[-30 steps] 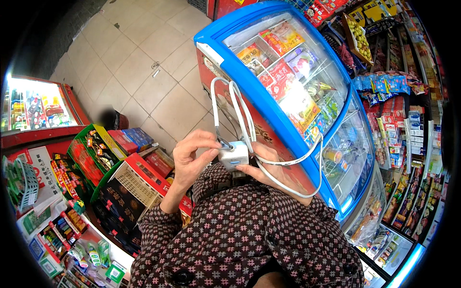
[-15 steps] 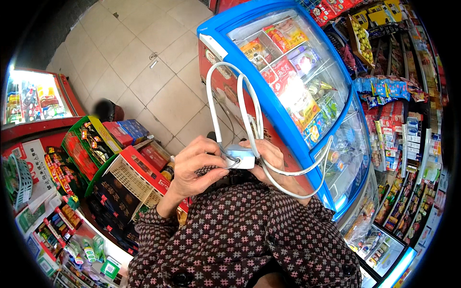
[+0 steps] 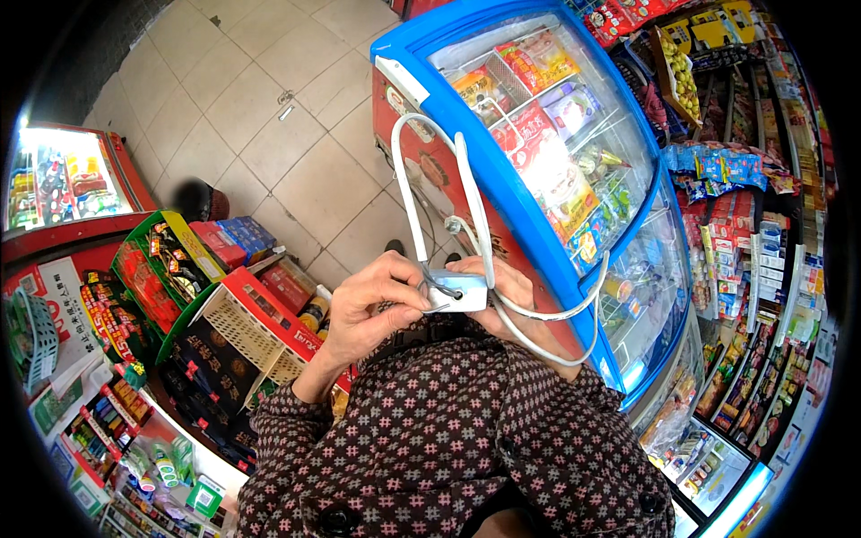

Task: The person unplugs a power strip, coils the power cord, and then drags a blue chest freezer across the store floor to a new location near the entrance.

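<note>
In front of my chest, my right hand (image 3: 513, 285) grips a small white block (image 3: 473, 289) from its right side. A dark round hole shows in the end of the block that faces me. My left hand (image 3: 381, 300) pinches the thin grey stripped end (image 3: 427, 280) of a cable, with thumb and forefinger close beside the hole. The thick white cable (image 3: 401, 175) rises in loops beyond the hands, and another loop hangs out to the right past my right wrist. Whether the grey end goes into the hole I cannot tell.
A blue-rimmed freezer (image 3: 529, 193) with a glass top stands close on the right, packed food inside. Shelves of packets (image 3: 731, 242) line the far right. At left are a red crate-like box (image 3: 269, 314), stacked goods and a lit red cooler (image 3: 76, 184). Floor tiles (image 3: 278, 143) lie ahead.
The white block has turned so that its holed end shows more plainly. The cable loops have swung slightly, and a small round grey piece now shows between them.
</note>
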Demonstrator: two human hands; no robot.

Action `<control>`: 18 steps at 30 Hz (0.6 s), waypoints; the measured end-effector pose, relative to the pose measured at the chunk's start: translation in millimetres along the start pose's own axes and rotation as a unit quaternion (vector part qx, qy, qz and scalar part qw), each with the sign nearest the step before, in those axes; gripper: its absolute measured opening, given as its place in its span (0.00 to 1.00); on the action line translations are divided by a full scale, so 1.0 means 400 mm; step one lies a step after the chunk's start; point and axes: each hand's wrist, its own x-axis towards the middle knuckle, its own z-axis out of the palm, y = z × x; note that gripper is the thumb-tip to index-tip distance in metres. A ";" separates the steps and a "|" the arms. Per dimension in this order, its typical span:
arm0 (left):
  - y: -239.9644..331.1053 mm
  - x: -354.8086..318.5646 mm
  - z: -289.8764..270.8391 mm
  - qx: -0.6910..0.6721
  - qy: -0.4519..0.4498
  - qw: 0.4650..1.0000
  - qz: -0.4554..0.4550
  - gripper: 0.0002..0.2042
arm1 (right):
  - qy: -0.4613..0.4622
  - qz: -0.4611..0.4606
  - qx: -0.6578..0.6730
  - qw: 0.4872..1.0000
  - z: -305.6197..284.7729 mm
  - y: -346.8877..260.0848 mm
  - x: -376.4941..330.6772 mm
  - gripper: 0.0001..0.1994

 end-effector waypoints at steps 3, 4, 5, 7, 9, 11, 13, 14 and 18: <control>-0.038 -0.011 -0.009 -0.092 0.011 0.995 -0.025 0.03 | -0.003 0.013 -0.006 1.000 -0.008 -0.026 0.006 0.19; -0.054 -0.018 -0.012 -0.139 0.013 0.990 -0.034 0.04 | -0.005 0.017 -0.006 1.000 -0.009 -0.029 0.004 0.19; -0.067 -0.024 -0.018 -0.184 0.016 0.982 -0.042 0.04 | -0.005 0.021 -0.004 1.000 -0.007 -0.034 0.006 0.19; -0.084 -0.031 -0.016 -0.276 0.035 0.959 -0.058 0.04 | -0.015 0.044 0.000 0.999 -0.010 -0.058 0.018 0.18; -0.097 -0.023 -0.012 -0.360 0.031 0.930 -0.064 0.04 | -0.014 0.060 -0.005 0.998 -0.010 -0.062 0.014 0.18; -0.088 -0.030 -0.006 -0.389 0.086 0.908 -0.130 0.07 | -0.015 0.070 -0.012 0.997 -0.003 -0.057 0.009 0.19; -0.095 -0.031 -0.009 -0.396 0.076 0.906 -0.127 0.07 | -0.025 0.091 -0.024 0.995 -0.005 -0.067 0.012 0.19; -0.096 -0.029 -0.007 -0.397 0.081 0.905 -0.132 0.08 | -0.034 0.090 -0.029 0.995 -0.014 -0.077 0.018 0.20; -0.094 -0.028 -0.001 -0.394 0.102 0.901 -0.146 0.08 | -0.036 0.080 -0.026 0.996 -0.016 -0.060 0.006 0.21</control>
